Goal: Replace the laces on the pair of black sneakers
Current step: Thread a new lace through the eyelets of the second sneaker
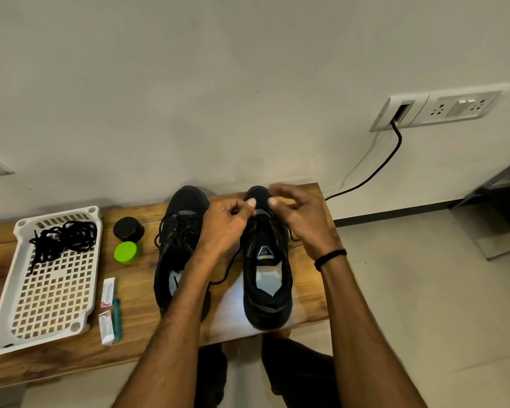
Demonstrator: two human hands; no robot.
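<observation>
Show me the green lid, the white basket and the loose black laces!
green lid (126, 252), head view, middle of its top.
white basket (36, 340), head view, its near rim.
black laces (67, 235), head view, tangled pile inside the basket.

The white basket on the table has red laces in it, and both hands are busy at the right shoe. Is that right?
Not quite. The head view shows the laces in the white basket are black, not red. The rest holds: the left hand and right hand are both busy at the right shoe.
</observation>
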